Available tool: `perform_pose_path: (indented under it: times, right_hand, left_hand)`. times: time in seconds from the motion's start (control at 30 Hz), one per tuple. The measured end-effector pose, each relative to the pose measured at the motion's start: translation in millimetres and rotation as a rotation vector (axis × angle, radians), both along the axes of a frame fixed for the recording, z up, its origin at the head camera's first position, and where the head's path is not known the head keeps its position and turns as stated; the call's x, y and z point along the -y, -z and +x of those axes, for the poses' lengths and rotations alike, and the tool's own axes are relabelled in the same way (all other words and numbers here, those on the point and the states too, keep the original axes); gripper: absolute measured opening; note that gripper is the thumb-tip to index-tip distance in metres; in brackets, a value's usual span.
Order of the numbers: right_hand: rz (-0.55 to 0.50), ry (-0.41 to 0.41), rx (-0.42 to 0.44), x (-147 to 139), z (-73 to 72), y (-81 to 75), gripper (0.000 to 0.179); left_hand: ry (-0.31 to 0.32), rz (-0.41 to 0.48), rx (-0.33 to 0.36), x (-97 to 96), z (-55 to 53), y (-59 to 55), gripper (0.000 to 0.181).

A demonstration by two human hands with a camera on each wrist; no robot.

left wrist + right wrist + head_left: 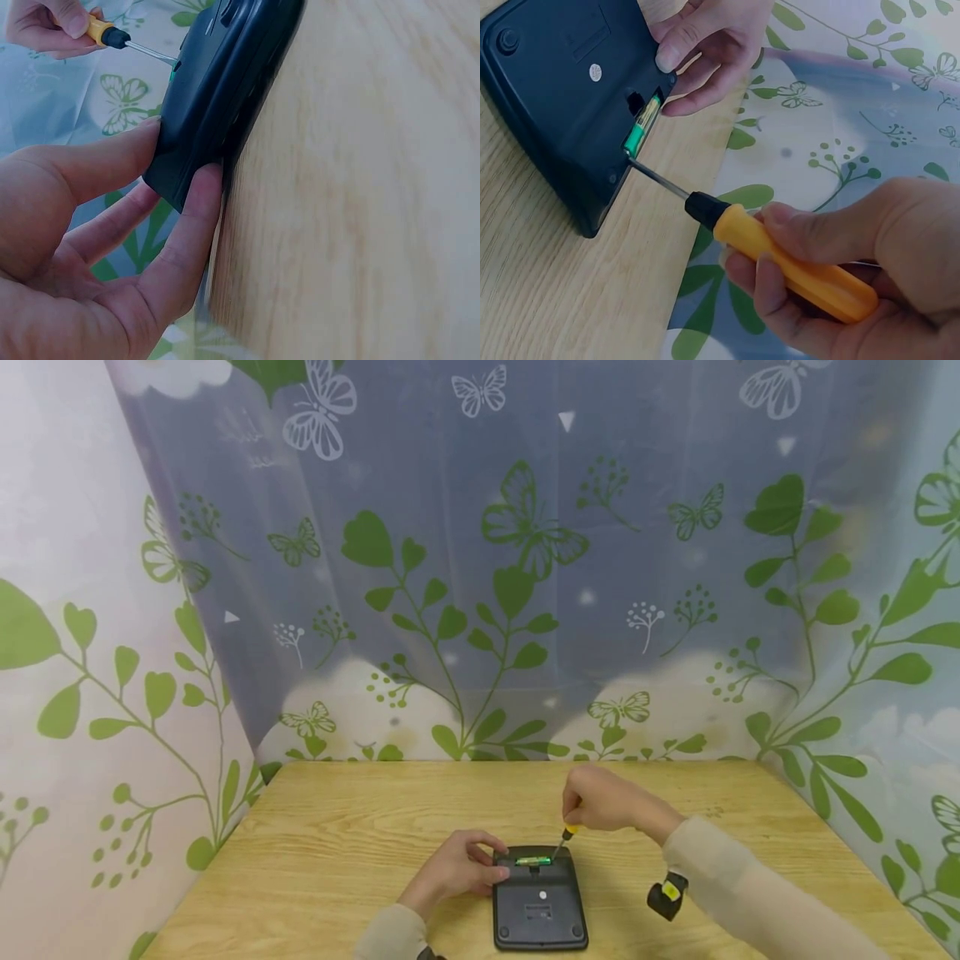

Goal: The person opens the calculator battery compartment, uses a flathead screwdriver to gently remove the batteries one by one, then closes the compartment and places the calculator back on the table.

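A dark calculator (542, 906) lies face down on the table, its battery slot uncovered. In that slot sits a green and gold battery (643, 129). My left hand (463, 870) pinches the calculator's upper left corner, thumb on the back and fingers at the edge, as the left wrist view (112, 240) shows. A screwdriver (795, 259) with a yellow handle and black collar is gripped in my right hand (603, 799). Its metal shaft slants down, and the tip touches the slot at one end of the battery. Whether it presses the battery itself I cannot tell.
The light wooden table (337, 827) carries the calculator near its front edge. A cloth curtain (465, 610) printed with leaves and butterflies hangs behind the table and along both sides. A black strap with a yellow patch (667, 893) hangs by the right sleeve.
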State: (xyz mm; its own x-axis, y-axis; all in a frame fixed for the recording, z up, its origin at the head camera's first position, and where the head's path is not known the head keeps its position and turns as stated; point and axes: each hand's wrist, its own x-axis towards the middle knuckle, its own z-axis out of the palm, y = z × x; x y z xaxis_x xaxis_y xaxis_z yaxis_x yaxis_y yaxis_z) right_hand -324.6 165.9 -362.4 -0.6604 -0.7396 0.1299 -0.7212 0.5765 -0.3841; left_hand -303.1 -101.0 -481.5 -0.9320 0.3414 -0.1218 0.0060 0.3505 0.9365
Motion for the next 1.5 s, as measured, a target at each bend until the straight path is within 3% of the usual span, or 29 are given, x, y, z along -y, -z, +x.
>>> perform_pose_path:
  times: [0.27,0.8,0.9,1.03,1.2,1.37,1.5]
  right_hand:
    - [-0.005,0.021,0.023,-9,-5.1,2.7,0.014]
    - [-0.077,0.067,0.078,-25,-10.8,14.4,0.008]
    - [-0.066,0.074,0.054,-24,-7.3,13.6,0.009]
    - [-0.012,0.040,-0.055,-12,2.6,5.5,0.020]
    - [0.077,0.030,-0.149,12,16.1,-3.4,0.058]
    - [0.133,0.081,-0.180,26,24.6,-4.3,0.067]
    - [0.101,0.075,-0.186,26,24.2,-0.2,0.066]
  left_hand:
    - [0.002,-0.002,-0.003,0.3,0.1,0.0,0.030]
    - [-0.005,0.003,-0.002,-0.6,1.1,-1.3,0.030]
    - [-0.001,0.001,-0.007,0.0,0.9,-1.2,0.031]
    - [0.000,0.008,-0.006,-0.6,0.6,-0.8,0.031]
    - [-0.006,0.014,0.003,-2.6,0.7,-0.3,0.031]
    - [-0.014,-0.004,-0.003,-2.6,1.3,-1.0,0.030]
    - [-0.014,-0.017,-0.004,-2.0,2.0,-2.5,0.029]
